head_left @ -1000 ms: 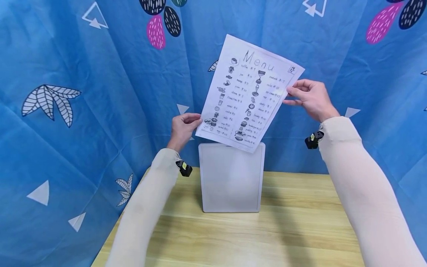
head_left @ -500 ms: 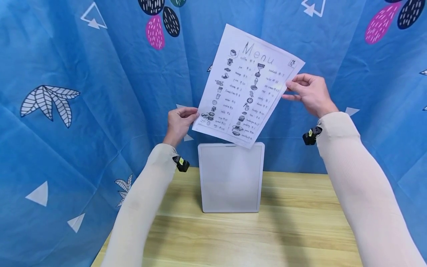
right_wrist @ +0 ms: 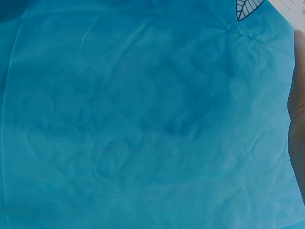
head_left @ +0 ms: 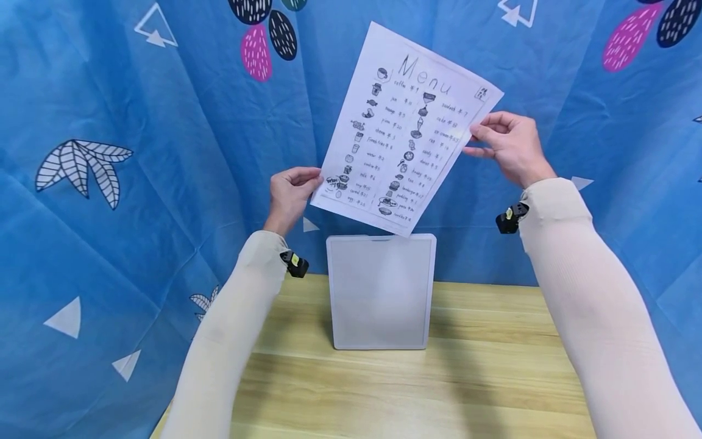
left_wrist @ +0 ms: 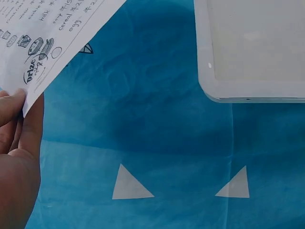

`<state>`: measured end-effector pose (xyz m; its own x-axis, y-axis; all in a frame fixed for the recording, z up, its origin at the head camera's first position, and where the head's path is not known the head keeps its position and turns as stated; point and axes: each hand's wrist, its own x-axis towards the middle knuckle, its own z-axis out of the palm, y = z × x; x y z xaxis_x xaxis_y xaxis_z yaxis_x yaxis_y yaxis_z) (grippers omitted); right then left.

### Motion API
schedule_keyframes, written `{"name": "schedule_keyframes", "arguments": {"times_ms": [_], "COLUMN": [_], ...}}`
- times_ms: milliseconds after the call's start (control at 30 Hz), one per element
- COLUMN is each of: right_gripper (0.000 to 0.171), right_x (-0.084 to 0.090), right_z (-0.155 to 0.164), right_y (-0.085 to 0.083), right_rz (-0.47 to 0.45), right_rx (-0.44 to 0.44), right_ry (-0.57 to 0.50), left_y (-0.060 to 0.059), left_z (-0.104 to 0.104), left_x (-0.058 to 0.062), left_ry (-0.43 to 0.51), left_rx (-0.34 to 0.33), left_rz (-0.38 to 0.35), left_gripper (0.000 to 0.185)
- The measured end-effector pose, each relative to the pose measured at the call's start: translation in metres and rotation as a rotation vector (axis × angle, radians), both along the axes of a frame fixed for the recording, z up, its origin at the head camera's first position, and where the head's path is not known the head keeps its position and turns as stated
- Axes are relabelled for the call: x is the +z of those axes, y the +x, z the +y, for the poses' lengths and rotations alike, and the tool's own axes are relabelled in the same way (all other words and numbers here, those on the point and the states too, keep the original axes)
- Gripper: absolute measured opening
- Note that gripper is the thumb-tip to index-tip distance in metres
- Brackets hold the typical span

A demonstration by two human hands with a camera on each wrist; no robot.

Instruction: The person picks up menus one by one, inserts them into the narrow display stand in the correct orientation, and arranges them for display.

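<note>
A white paper menu (head_left: 403, 134), hand-lettered with small food drawings and prices, is held up tilted in the head view, its top leaning right. My left hand (head_left: 289, 196) pinches its lower left corner between thumb and fingers. On the right edge, above the middle, my right hand (head_left: 512, 148) pinches the sheet. Below the paper stands a white rectangular board (head_left: 380, 292) with a raised rim, upright on the table; the sheet's lowest corner overlaps its top edge in this view. The left wrist view shows the left thumb on the menu corner (left_wrist: 43, 52). Only a sliver of paper (right_wrist: 293, 10) shows in the right wrist view.
A light wood-grain table (head_left: 340, 393) lies under the arms. Blue patterned curtain (head_left: 164, 122) hangs behind it and along the left side. Each sleeve carries a small black camera, one on the left wrist (head_left: 295, 264) and one on the right wrist (head_left: 512, 218).
Both hands have raised the menu, the left hand also drifting slightly left. The paper's lower corner now overlaps the board less. The board has stayed in place.
</note>
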<state>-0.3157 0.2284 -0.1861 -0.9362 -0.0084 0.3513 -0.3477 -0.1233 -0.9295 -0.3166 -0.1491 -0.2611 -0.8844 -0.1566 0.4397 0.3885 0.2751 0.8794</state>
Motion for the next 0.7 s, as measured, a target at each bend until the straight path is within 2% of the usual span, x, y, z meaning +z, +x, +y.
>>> {"name": "schedule_keyframes", "arguments": {"times_ms": [467,700], "right_gripper": [0.030,0.030], "right_x": [-0.0048,-0.0014], "right_z": [0.0023,0.0007], "right_y": [-0.0034,-0.0033], "right_rz": [0.009,0.025], "right_rx": [-0.008,0.004], "right_ry": [-0.009,-0.003], "left_y": [-0.0026,-0.0024], "left_z": [0.0044,0.0025], "left_x": [-0.0075,-0.0072], "left_ry": [0.008,0.021], "left_rx": [0.015,0.021], "left_rz": [0.041,0.055], "left_gripper": [0.020,0.021]}}
